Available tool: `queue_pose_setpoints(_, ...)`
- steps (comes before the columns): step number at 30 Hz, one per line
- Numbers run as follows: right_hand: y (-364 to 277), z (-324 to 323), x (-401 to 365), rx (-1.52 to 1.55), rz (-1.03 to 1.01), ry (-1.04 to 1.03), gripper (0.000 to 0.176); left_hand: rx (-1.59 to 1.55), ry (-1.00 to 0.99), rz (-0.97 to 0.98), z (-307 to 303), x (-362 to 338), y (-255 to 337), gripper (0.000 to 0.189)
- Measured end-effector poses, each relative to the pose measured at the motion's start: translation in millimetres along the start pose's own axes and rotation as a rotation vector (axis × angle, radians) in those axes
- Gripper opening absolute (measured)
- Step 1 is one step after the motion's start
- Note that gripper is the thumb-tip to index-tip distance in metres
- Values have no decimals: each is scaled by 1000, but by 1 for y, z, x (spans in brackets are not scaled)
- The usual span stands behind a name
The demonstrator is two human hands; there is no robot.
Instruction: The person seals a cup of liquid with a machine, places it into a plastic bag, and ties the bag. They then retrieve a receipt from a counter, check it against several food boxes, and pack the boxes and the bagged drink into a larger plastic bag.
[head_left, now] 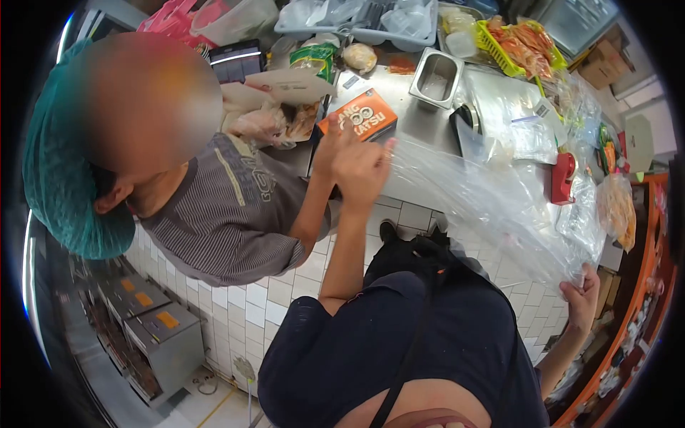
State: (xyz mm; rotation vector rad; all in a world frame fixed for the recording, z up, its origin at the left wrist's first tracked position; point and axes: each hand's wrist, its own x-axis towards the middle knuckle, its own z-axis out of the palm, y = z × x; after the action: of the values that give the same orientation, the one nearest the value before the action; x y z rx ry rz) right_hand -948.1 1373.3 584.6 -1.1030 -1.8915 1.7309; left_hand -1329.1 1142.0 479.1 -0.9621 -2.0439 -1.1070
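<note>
A long piece of clear plastic [478,203], a bag or a sheet, stretches slantwise between my two hands. At its upper end, beside the table edge, my left hand [360,171] is closed with the plastic at its fingertips. My right hand [581,291] pinches the lower end, out to the right over the floor. An orange box [360,118] with white lettering lies on the table just beyond my left hand. The hand of a co-worker [327,146] shows right beside my left hand and partly overlaps it; what it holds is hidden.
A person in a green hair cover [68,157] stands close on my left. On the steel table are a metal container [437,78], a red tape dispenser [563,178], a yellow basket [499,50] and stacked plastic bags [510,118]. Orange shelving [635,292] is at right.
</note>
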Motion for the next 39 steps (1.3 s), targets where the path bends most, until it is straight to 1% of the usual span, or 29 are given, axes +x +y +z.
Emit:
queue_pose_setpoints(1, 0, -6, -4, -172, -72, 151, 20, -75, -121, -84, 7, -3, 13, 21)
queue_pose_setpoints(3, 0, -17, -1, -156, -176, 173, 17, -154, -241, -164, 19, -4, 32, 18)
queue_pose_setpoints(5, 2, -6, 1, -95, -346, 271, 5, -143, -282, 8, 22, 3, 48, 41)
queue_pose_setpoints(6, 3, 8, 10, -90, -343, 275, 5, -323, -379, 27, 24, 2, 63, 53)
queue_pose_setpoints(7, 4, 21, 22, -326, -640, 192, 7, -502, -475, 42, 27, -1, 81, 65)
queue_pose_setpoints(8, 4, 29, 33, -564, -933, 98, 12, -611, -437, 87, 34, -3, 105, 59)
queue_pose_setpoints(9, 1, 32, 42, -561, -929, 96, 12, -720, -396, 130, 44, -7, 127, 54)
queue_pose_setpoints(11, -7, 36, 60, -485, -836, -413, 6, -772, -425, 152, 70, -29, 144, 48)
queue_pose_setpoints(12, -16, 39, 66, -486, -837, -415, 6, -826, -452, 175, 76, -35, 147, 42)
queue_pose_setpoints(13, -31, 44, 68, -665, -653, -177, 5, -825, -450, 174, 79, -31, 146, 42)
queue_pose_setpoints(14, -47, 51, 70, -829, -460, 62, 7, -767, -628, -84, 83, -24, 143, 36)
queue_pose_setpoints(15, -72, 67, 71, -894, -685, 276, 8, -698, -796, -346, 87, -19, 141, 30)
queue_pose_setpoints(17, -104, 85, 64, -974, -1136, 580, 16, -877, -650, -452, 96, -21, 135, 25)
queue_pose_setpoints(18, -99, 88, 60, -976, -1147, 558, 16, -1047, -503, -549, 98, -23, 134, 21)
queue_pose_setpoints(19, -82, 94, 56, -517, -1007, 48, 18, -1217, -653, -873, 79, -7, 143, 15)
queue_pose_setpoints(20, -60, 102, 55, -44, -793, -420, 20, -1203, -652, -886, 77, -14, 142, 15)
queue_pose_setpoints(22, -5, 136, 116, -487, -536, -337, 19, -1753, -503, -1490, 74, -24, 132, 15)
queue_pose_setpoints(23, 61, 123, 145, -640, -258, -182, 35, -1740, -449, -1565, 46, -10, 130, 15)
queue_pose_setpoints(24, 110, 114, 150, -968, -176, -288, 46, -1734, -387, -1645, 10, 1, 129, 15)
queue_pose_setpoints(25, 152, 101, 147, -1310, -85, -396, 58, -1979, -369, -1523, 5, -20, 112, 18)
queue_pose_setpoints(26, 193, 89, 145, -1455, 24, -466, 94, -2220, -339, -1388, 5, -42, 98, 21)
queue_pose_setpoints(28, 176, 108, 114, -1543, 210, -547, 115, -1328, -144, -1484, -24, -15, 111, 27)
queue_pose_setpoints(30, 163, 107, 101, -1537, 229, -530, 122, -1133, -655, -1105, -36, -23, 65, 37)
queue_pose_setpoints(31, 145, 107, 99, -1535, 237, -527, 122, -1136, -663, -1105, -43, -17, 65, 37)
queue_pose_setpoints(33, 106, 110, 104, -1640, 233, -551, 120, -40, -469, -298, -58, 7, 85, 33)
queue_pose_setpoints(35, 90, 117, 108, -1674, 202, -563, 119, -542, -468, -280, -77, 34, 130, 28)
queue_pose_setpoints(37, 98, 110, 117, -1703, 33, -541, 116, -1103, -874, 27, -53, 43, 162, 19)
queue_pose_setpoints(38, 110, 106, 120, -1689, -100, -503, 114, -968, -1098, 31, -19, 34, 172, 18)
queue_pose_setpoints(39, 99, 104, 117, -1697, -97, -516, 114, -820, -1312, 32, 24, 17, 175, 19)
